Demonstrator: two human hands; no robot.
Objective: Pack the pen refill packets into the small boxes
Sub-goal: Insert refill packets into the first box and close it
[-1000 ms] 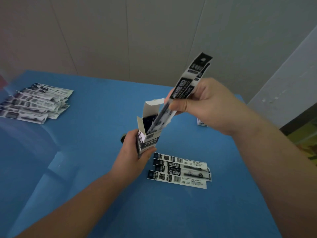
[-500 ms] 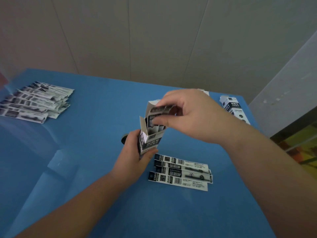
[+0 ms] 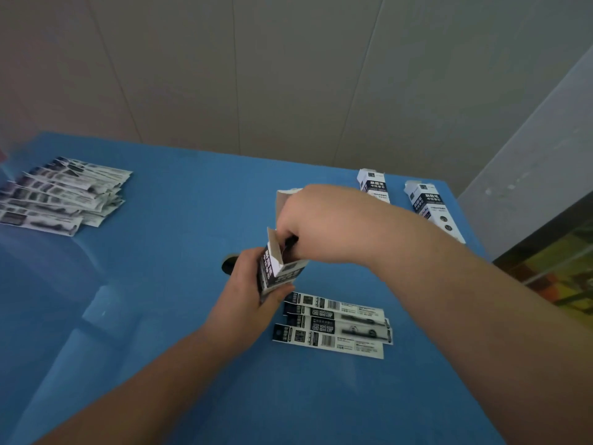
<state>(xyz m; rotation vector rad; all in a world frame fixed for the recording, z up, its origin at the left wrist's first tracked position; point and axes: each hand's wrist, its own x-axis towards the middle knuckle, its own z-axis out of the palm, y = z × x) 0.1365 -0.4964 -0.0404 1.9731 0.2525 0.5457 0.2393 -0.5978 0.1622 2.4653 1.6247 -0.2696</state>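
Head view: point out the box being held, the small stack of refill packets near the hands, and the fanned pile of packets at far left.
held box (image 3: 282,273): head view, printed front face.
small stack of packets (image 3: 333,322): head view, middle packet.
fanned pile of packets (image 3: 61,195): head view, centre of the pile.

a blue table (image 3: 160,316) fills the lower frame, glossy at lower left. behind it stands a pale panelled wall (image 3: 256,75) with thin seams. at right, a grey wall (image 3: 529,162) slants down.
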